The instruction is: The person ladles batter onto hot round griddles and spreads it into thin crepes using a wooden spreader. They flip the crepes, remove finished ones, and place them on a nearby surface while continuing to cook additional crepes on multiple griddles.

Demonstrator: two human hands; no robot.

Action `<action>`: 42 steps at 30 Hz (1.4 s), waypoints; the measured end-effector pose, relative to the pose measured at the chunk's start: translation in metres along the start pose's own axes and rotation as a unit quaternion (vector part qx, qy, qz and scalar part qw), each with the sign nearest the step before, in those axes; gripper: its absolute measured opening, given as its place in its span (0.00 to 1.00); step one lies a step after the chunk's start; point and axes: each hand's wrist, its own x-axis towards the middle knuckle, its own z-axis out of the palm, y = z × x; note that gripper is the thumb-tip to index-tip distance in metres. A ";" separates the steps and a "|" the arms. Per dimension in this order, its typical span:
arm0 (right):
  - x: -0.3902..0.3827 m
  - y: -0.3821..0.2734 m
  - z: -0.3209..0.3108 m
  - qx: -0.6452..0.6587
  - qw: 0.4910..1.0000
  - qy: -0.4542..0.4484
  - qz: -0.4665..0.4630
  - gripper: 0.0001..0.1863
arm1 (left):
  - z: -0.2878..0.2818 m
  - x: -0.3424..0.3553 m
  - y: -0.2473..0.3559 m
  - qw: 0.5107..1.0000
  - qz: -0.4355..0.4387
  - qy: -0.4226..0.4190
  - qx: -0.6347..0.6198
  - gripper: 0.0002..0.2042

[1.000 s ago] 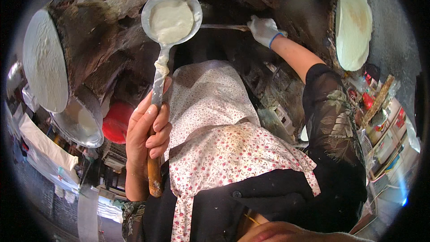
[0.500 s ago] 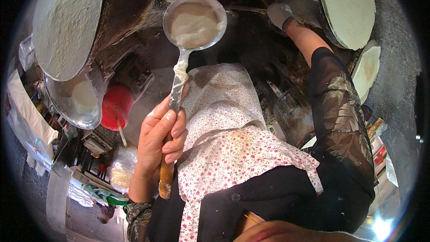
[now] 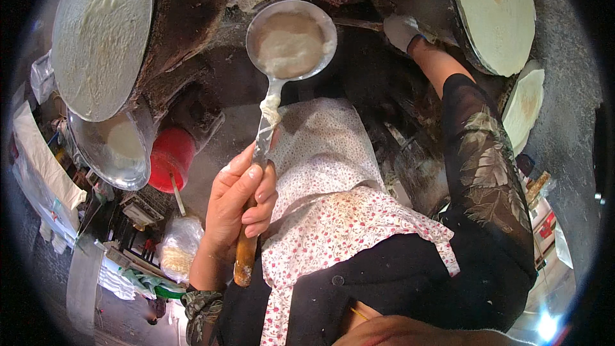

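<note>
My left hand [image 3: 240, 198] is closed round the wooden-handled metal ladle [image 3: 291, 43], held upright in view with pale batter in its bowl and smeared down the neck. My right hand [image 3: 400, 32], in a light glove, reaches into the dark, crusted stove area and grips a long thin bar [image 3: 359, 24], its fingers partly in shadow. Beside that hand is a round griddle [image 3: 493, 13] covered by a pale sheet with a browned patch. On the left, another griddle [image 3: 99, 38] carries a white, bumpy layer of batter.
A steel basin [image 3: 109, 147] with pale liquid and a red bucket [image 3: 172, 154] with a stick stand at left, near a bagged pale item [image 3: 179, 250]. Another pale sheet [image 3: 524, 106] lies at right. My floral apron [image 3: 346, 230] covers my front.
My view has shifted, so both griddles sit differently in it. The ladle has moved right, then slightly down. My right hand appears further right, still at the bar.
</note>
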 end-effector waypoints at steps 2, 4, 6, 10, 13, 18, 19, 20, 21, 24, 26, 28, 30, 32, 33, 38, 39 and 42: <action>-0.003 -0.002 -0.003 0.026 1.000 0.017 0.004 0.06 | 0.000 0.002 -0.003 1.000 0.008 0.016 -0.011 0.26; -0.004 -0.003 -0.009 0.054 0.998 0.013 -0.001 0.06 | 0.001 0.002 -0.005 1.000 0.013 0.007 -0.014 0.26; -0.004 -0.004 -0.016 0.056 0.998 0.009 0.008 0.06 | 0.000 0.003 -0.006 1.000 0.013 0.010 -0.019 0.26; -0.006 -0.005 -0.028 0.027 0.998 -0.033 0.037 0.07 | -0.001 0.002 -0.003 1.000 0.017 0.020 -0.013 0.25; -0.009 -0.006 -0.034 0.033 0.999 -0.036 0.019 0.06 | 0.000 0.004 0.000 1.000 0.014 0.017 -0.016 0.25; -0.011 -0.008 -0.035 -0.036 0.999 -0.016 0.032 0.06 | 0.005 0.007 0.000 1.000 0.010 0.001 -0.023 0.25; -0.010 -0.008 -0.034 -0.025 0.999 -0.030 0.036 0.06 | 0.005 0.007 -0.001 1.000 0.011 -0.002 -0.018 0.25; -0.009 -0.008 -0.033 -0.004 0.998 -0.056 0.035 0.06 | 0.005 0.007 -0.002 1.000 0.018 -0.007 -0.019 0.25; -0.009 -0.009 -0.032 -0.007 0.999 -0.044 0.021 0.08 | 0.005 0.006 -0.003 1.000 0.012 0.000 -0.014 0.25; -0.026 -0.021 -0.041 0.061 0.997 -0.042 0.015 0.12 | 0.003 0.005 -0.004 1.000 0.015 0.004 -0.010 0.25; -0.054 -0.039 -0.057 0.171 0.982 -0.034 0.072 0.11 | 0.003 0.003 -0.005 1.000 0.026 -0.014 -0.005 0.25; -0.096 -0.063 -0.081 0.258 0.964 0.026 0.061 0.13 | 0.004 0.002 -0.004 0.999 0.028 -0.023 -0.004 0.25; -0.142 -0.085 -0.109 0.392 0.904 0.126 0.115 0.11 | 0.007 0.000 -0.004 0.998 0.033 -0.035 -0.033 0.28; -0.185 -0.098 -0.133 0.501 0.803 0.279 0.165 0.11 | 0.012 -0.003 -0.006 0.997 0.034 -0.059 -0.033 0.26; -0.203 -0.099 -0.144 0.526 0.738 0.371 0.201 0.13 | 0.015 -0.005 -0.007 0.996 0.035 -0.073 -0.039 0.25; -0.254 -0.066 -0.172 0.691 0.493 0.342 0.404 0.39 | 0.029 -0.015 -0.012 0.991 0.042 -0.117 -0.040 0.24; -0.258 -0.055 -0.177 0.634 0.533 0.361 0.429 0.43 | 0.031 -0.016 -0.013 0.989 0.023 -0.142 -0.029 0.24; -0.249 -0.025 -0.203 0.446 0.687 0.349 0.456 0.43 | 0.038 -0.019 -0.016 0.986 0.000 -0.158 -0.042 0.23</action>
